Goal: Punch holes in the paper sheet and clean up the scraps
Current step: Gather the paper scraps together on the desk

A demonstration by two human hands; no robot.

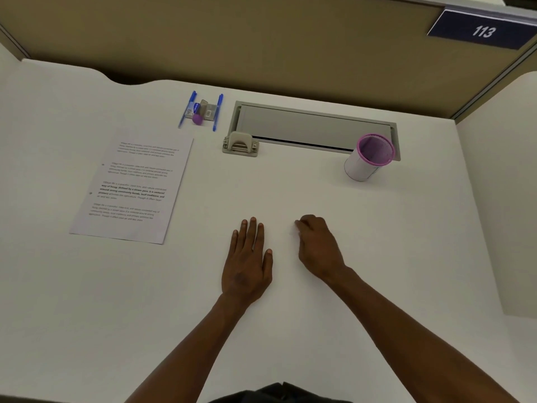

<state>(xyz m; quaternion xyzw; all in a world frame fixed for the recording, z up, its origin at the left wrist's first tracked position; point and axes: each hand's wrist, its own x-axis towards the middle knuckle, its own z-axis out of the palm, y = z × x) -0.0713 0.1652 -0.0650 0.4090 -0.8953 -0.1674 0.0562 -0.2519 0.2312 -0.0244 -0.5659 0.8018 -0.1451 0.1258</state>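
The printed paper sheet (130, 187) lies flat toward the counter's (290, 187) left edge, with the hole punch (240, 144) beyond it toward the far edge. Nearer the front edge, the left hand (247, 263) rests flat, fingers straight and close together. Just beside it the right hand (318, 247) has its fingers curled, seemingly pinching small white scraps (294, 229), though that is hard to tell.

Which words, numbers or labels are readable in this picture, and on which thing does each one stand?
"113": white digits on the blue sign on the partition, top right.
Paper sheet: four printed paragraphs, too small and blurred to read.
Blue label on the small items between the pens: too small to read.
Hole punch and cup: no text visible.
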